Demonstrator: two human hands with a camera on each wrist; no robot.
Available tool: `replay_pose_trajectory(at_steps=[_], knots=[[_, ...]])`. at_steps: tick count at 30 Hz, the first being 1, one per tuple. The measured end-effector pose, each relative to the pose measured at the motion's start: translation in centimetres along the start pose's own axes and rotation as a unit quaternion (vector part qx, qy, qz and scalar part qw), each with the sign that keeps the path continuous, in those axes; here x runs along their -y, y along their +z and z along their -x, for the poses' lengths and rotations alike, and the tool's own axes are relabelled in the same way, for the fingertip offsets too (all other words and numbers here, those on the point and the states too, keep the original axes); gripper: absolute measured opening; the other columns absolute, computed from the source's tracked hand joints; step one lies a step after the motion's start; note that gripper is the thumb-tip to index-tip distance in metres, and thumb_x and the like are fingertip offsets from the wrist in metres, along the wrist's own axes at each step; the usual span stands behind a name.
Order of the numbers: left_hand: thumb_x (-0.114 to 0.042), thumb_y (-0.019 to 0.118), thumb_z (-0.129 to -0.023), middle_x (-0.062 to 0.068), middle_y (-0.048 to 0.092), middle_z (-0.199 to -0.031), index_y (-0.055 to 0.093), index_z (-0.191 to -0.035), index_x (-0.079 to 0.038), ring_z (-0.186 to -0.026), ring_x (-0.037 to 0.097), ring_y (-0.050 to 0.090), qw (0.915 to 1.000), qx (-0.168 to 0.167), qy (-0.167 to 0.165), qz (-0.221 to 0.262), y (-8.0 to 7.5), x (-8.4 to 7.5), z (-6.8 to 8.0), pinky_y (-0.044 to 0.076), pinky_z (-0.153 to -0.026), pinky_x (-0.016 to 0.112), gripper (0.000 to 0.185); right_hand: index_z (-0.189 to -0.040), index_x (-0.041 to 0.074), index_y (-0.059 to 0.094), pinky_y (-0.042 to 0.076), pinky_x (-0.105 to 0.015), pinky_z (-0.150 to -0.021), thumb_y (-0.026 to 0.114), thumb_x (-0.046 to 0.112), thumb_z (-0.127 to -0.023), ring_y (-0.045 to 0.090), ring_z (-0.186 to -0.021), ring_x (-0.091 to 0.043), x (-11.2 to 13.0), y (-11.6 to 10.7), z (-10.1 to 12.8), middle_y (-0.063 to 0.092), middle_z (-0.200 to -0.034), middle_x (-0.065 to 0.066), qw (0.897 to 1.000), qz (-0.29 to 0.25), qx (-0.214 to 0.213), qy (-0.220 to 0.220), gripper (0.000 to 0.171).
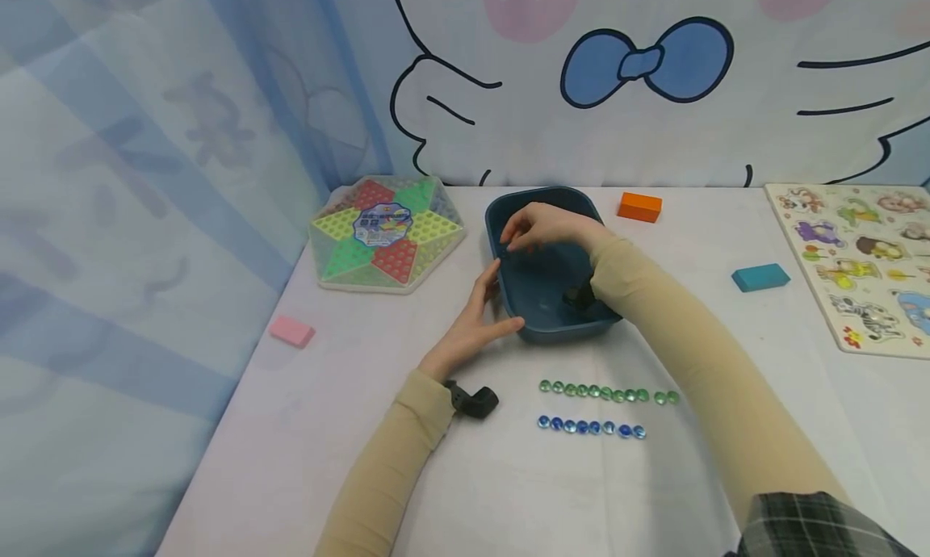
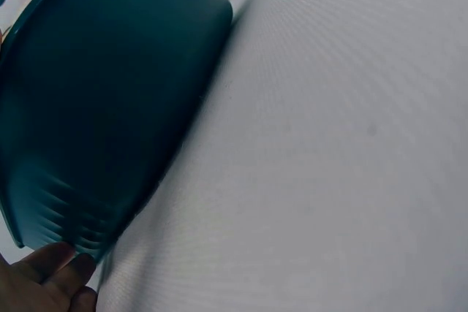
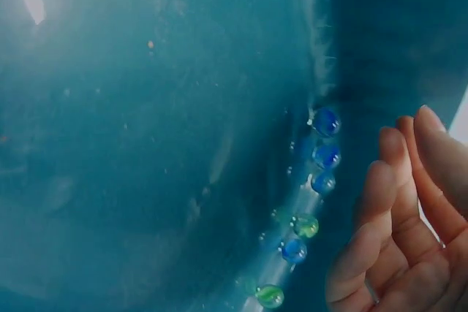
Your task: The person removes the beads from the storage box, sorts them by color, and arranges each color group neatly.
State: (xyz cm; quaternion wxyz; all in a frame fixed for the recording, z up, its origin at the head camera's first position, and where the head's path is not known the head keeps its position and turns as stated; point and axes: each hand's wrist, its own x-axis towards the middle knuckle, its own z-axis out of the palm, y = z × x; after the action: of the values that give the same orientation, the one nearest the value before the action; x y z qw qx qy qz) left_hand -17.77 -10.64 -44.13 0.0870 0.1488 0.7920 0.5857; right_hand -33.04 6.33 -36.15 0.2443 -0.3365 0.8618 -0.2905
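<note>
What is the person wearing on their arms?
Long, snug beige sleeves cover both arms down to the wrists. A black strap with a small black camera sits on the left wrist, and another black one on the right. A bit of plaid cloth shows by the right elbow.

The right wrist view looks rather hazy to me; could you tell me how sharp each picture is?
Right wrist view: soft and bluish inside the dark blue plastic tub, with a glare streak at top left; the glass marbles stay readable. Left wrist view: tub wall too close, smeared near the left hand. Head view: evenly lit, sharp.
</note>
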Motion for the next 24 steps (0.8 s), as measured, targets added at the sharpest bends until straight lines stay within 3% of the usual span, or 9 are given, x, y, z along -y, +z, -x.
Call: replay_pose_trajectory(at_steps=[2, 5, 9, 12, 19, 24], knots=[[-0.044, 0.067, -0.081, 0.002, 0.011, -0.155, 0.004, -0.146, -0.038, -0.141, 0.023, 0.016, 1.0, 0.0, 0.002, 0.0, 0.1, 0.0, 0.0, 0.015, -0.114, 0.048, 0.091, -0.108, 0.004, 0.064, 0.047, -0.027, -0.06, 0.062, 0.014, -0.088, 0.057, -0.069, -0.017, 0.0, 0.2, -0.3, 0.066, -0.092, -0.009, 1.0, 0.01, -0.002, 0.009, 0.023], [-0.034, 0.066, -0.085, 0.006, 0.009, -0.155, 0.002, -0.148, -0.031, -0.141, 0.025, 0.015, 0.9999, 0.008, -0.008, -0.001, 0.0, -1.4, 0.5, 0.014, -0.114, 0.048, 0.09, -0.109, 0.004, 0.064, 0.048, -0.027, -0.061, 0.062, 0.014, -0.088, 0.058, -0.069, -0.016, -0.1, 0.5, -0.5, 0.066, -0.094, -0.01, 0.999, 0.032, -0.006, 0.023, 0.023], [-0.016, 0.063, -0.086, 0.007, 0.007, -0.155, -0.001, -0.149, -0.026, -0.142, 0.026, 0.012, 0.9996, 0.016, -0.022, -0.006, -0.1, -1.5, 0.3, 0.012, -0.114, 0.048, 0.091, -0.109, 0.003, 0.063, 0.049, -0.027, -0.062, 0.062, 0.013, -0.087, 0.06, -0.071, -0.017, 0.0, 0.9, -0.9, 0.065, -0.097, -0.012, 0.997, 0.061, -0.008, 0.036, 0.024], [-0.02, 0.065, -0.086, 0.004, 0.006, -0.156, -0.001, -0.148, -0.032, -0.142, 0.024, 0.012, 0.9997, 0.01, -0.017, -0.01, 0.0, 0.0, -0.2, 0.013, -0.114, 0.049, 0.092, -0.11, 0.003, 0.063, 0.049, -0.026, -0.062, 0.062, 0.012, -0.087, 0.06, -0.071, -0.017, 0.2, 1.1, -1.0, 0.065, -0.097, -0.012, 0.997, 0.072, -0.007, 0.041, 0.024], [-0.032, 0.067, -0.084, -0.001, 0.01, -0.155, 0.003, -0.146, -0.04, -0.141, 0.021, 0.016, 1.0, -0.002, -0.006, -0.006, 0.0, 0.2, -0.1, 0.015, -0.114, 0.048, 0.089, -0.109, 0.001, 0.063, 0.051, -0.028, -0.064, 0.061, 0.008, -0.087, 0.06, -0.072, -0.019, 0.8, 1.5, -1.3, 0.064, -0.096, -0.014, 0.995, 0.085, -0.008, 0.047, 0.023], [-0.034, 0.067, -0.083, 0.0, 0.01, -0.155, 0.002, -0.146, -0.039, -0.142, 0.022, 0.015, 1.0, 0.001, 0.002, -0.002, 0.0, 0.2, -0.1, 0.014, -0.114, 0.048, 0.091, -0.106, 0.001, 0.064, 0.052, -0.03, -0.068, 0.062, 0.007, -0.087, 0.061, -0.076, -0.021, 1.0, 2.0, -1.4, 0.063, -0.098, -0.015, 0.993, 0.1, 0.0, 0.055, 0.02]])
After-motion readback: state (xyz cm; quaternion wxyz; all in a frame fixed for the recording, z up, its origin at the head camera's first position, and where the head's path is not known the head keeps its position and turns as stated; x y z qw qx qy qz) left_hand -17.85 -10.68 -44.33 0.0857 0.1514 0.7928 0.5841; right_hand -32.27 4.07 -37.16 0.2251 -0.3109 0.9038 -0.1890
